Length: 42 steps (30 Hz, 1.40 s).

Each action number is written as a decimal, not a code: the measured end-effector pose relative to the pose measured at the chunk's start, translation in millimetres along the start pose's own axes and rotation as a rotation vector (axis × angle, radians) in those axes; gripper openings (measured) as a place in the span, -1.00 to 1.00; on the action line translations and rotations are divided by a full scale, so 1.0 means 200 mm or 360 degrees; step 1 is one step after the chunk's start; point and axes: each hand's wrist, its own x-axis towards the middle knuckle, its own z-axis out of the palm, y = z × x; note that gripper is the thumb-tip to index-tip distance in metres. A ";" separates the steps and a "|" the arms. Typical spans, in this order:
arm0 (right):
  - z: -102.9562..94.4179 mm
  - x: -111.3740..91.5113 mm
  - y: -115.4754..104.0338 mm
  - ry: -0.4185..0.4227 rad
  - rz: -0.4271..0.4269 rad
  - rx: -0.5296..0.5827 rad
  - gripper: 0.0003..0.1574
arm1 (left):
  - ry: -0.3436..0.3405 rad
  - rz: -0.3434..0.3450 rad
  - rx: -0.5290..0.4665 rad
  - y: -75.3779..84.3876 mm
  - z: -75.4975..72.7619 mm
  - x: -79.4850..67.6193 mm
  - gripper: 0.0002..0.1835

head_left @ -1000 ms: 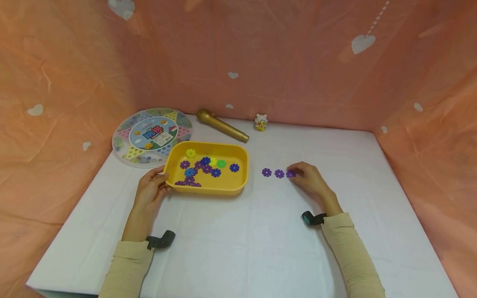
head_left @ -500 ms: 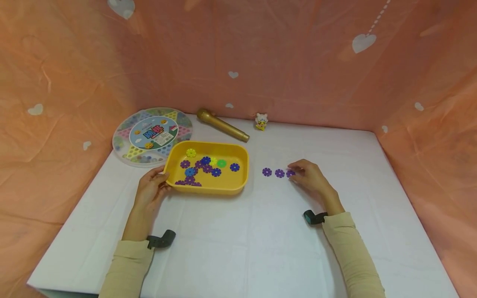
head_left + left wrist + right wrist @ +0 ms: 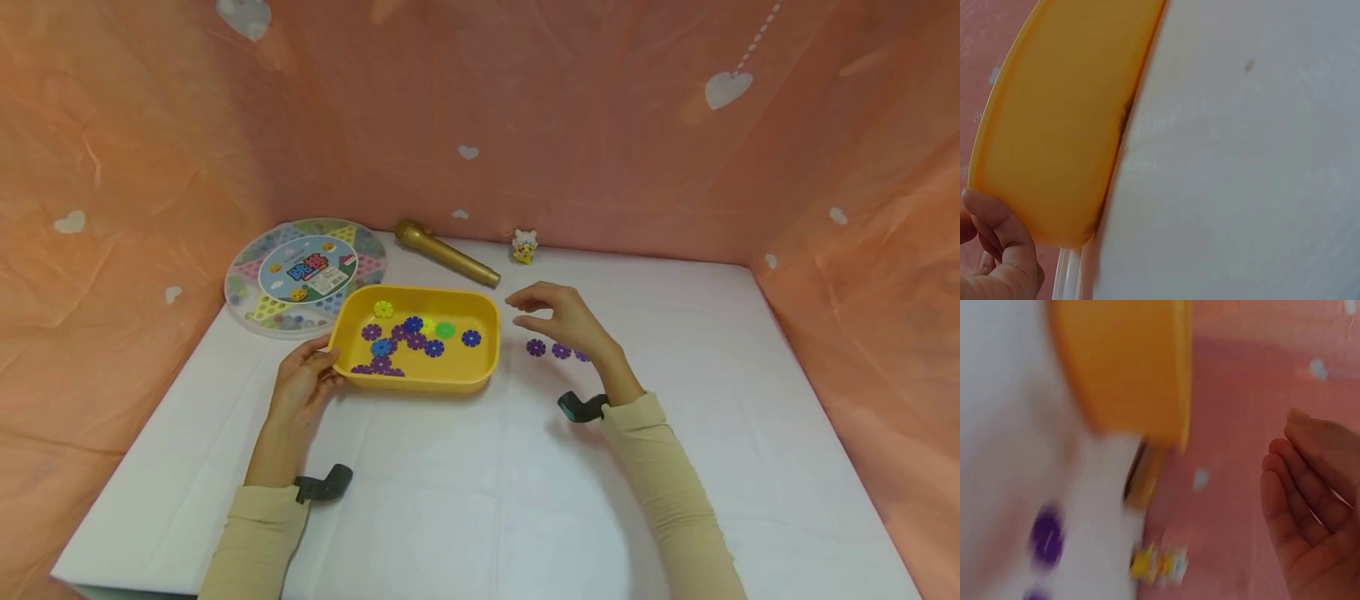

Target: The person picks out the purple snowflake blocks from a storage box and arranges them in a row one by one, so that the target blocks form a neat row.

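My left hand [image 3: 302, 379] grips the left end of a yellow plastic basin [image 3: 480, 379], thumb at the rim. Inside lie several notched plastic discs, such as a green disc [image 3: 445, 331], a blue disc [image 3: 471, 338] and a yellow disc [image 3: 383, 310], with purple ones among them. My right hand [image 3: 562, 318] is raised just right of the basin, thumb and fingers apart with nothing between them. Below it a row of purple discs [image 3: 536, 347] lies on the table; the rightmost is partly hidden by the hand. The right wrist view shows the bare fingers [image 3: 1310, 506] beyond the basin.
Behind the basin a gold toy microphone [image 3: 448, 254] lies at a slant, with a small figurine [image 3: 524, 247] to its right. A round Chinese checkers set [image 3: 247, 275] lies at the back left, close to the basin. Pink cloth [image 3: 600, 125] walls in the white table.
My right hand has let go of the rightmost purple disc, lifted and moved left toward the basin. The left hand and basin have stayed in place.
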 end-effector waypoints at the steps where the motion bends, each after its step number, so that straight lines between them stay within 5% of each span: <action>1: 0.03 0.04 -0.02 -0.0011 -0.0019 0.0019 -0.64 | -0.0001 -0.0001 -0.0003 0.00 0.00 0.00 -0.64; 9: 0.30 0.31 -0.15 -0.0061 -0.0101 0.0204 -0.68 | -0.0012 0.0009 -0.0028 0.00 0.00 0.00 -0.64; 17: 0.52 0.45 -0.18 -0.0158 0.0051 0.0247 -0.64 | -0.0014 0.0029 -0.0010 0.00 0.00 0.01 -0.69; 24: 0.63 0.46 -0.07 -0.0182 0.0251 0.0254 -0.68 | -0.0017 0.0057 -0.0022 -0.01 0.01 0.02 -0.70; 42: 0.71 0.47 -0.02 -0.0505 0.0259 -0.0179 -0.57 | -0.0018 0.0077 -0.0023 -0.02 0.00 0.02 -0.63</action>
